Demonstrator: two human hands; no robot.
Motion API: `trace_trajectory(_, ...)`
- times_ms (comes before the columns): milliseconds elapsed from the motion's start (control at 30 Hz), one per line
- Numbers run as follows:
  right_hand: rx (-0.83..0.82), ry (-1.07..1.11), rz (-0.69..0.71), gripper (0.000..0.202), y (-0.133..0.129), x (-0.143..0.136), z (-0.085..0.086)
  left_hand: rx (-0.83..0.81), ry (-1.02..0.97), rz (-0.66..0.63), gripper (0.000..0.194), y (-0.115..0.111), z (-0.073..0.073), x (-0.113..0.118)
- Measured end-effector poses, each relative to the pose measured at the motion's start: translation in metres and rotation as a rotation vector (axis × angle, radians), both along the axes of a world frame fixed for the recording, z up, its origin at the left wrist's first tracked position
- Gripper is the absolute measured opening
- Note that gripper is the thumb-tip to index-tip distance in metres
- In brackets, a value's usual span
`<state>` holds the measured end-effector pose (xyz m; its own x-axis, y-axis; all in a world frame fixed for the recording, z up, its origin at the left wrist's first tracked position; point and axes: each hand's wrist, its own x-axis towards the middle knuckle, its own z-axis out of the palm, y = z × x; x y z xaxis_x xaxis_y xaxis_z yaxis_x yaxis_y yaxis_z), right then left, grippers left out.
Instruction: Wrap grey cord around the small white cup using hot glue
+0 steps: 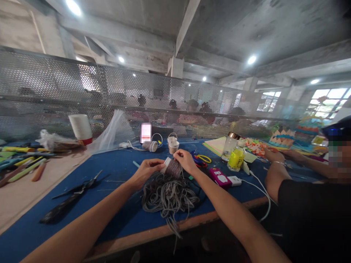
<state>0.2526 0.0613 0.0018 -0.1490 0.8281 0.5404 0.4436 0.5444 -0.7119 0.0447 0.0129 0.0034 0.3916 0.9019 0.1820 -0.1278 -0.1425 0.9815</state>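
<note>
A white cup (166,160), its side wrapped in grey-brown cord (174,168), is held near the middle of the blue worktop's (82,164) front edge, just above a heap of grey strands (170,199). Its pale end is pinched between thumb and fingers of the left hand (150,167); thumb and fingertips of the right hand (184,160) are pressed together on the wrapping, though whether a single strand is gripped cannot be told. For what seems to be winding, the cup is best turned by the left hand while even tension is kept by the right, each turn being laid against the last without crushing the wall; the heap should be kept loose so that no knot is drawn in. Towards the far edge, another wrapped cup (149,146) is laid on its side, and beside it a small handled cup (173,144) is stood; its contents cannot be made out. Beyond the left edge, white cups are nested in a stack (80,128). Towards the right, a lidded jar (228,148) and a yellow bottle (236,159) are placed together, their contents unclear.
</note>
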Motion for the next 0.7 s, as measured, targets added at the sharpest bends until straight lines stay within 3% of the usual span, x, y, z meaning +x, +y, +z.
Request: trace_trajectory(700,-0.036,0.035,0.059,0.024,0.0069,0.0033,-0.0037,-0.022,0.019,0.032,0.041,-0.0013,0.0014,0.0007)
